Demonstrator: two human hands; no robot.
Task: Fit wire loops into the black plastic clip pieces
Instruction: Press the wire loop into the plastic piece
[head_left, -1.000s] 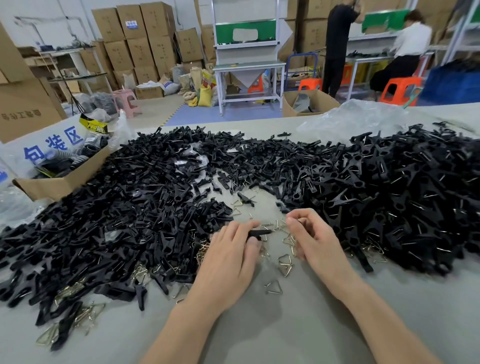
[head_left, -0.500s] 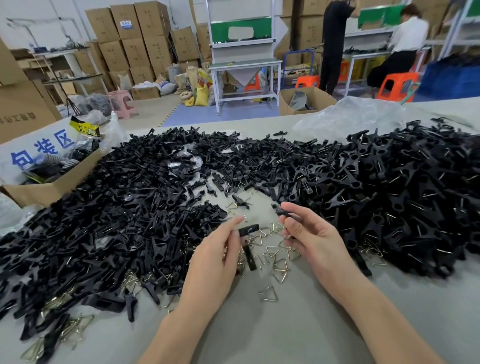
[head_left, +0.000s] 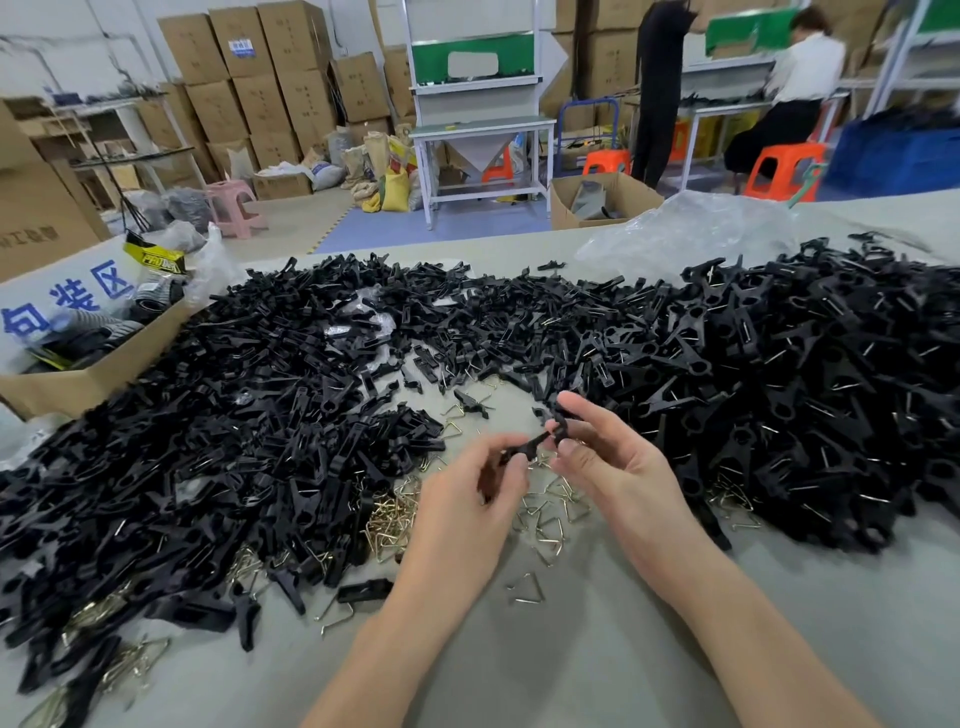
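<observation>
While the left hand (head_left: 467, 499) and the right hand (head_left: 618, 467) hang close together above the middle of the table (head_left: 571, 665), each pinches a black part. The left hand's fingertips are closed on a long clip piece (head_left: 524, 448) that slants up toward the right. The right hand's thumb and forefinger grip a second clip piece (head_left: 559, 420). The two pieces meet, or nearly meet, at their tips in the gap between the hands; blur hides which. I cannot tell whether either hand also carries a wire.

Directly under the hands, loose wire loops (head_left: 550, 519) lie scattered on the table, and a single wire loop (head_left: 527, 590) lies apart toward the near edge. A left heap (head_left: 208, 415) of plain black pieces spreads toward the left edge. A taller right heap (head_left: 805, 389), with wire glinting among its pieces, fills the right side and looks like finished work.

The step in hand appears to be mating two halves before a loop goes on. The next move probably calls for one hand to clamp the joined pair firmly. The other hand would then be free to lift one loop from the scatter below and press its ends into the plastic. The loops lie tangled, so picking out just one will take care.
</observation>
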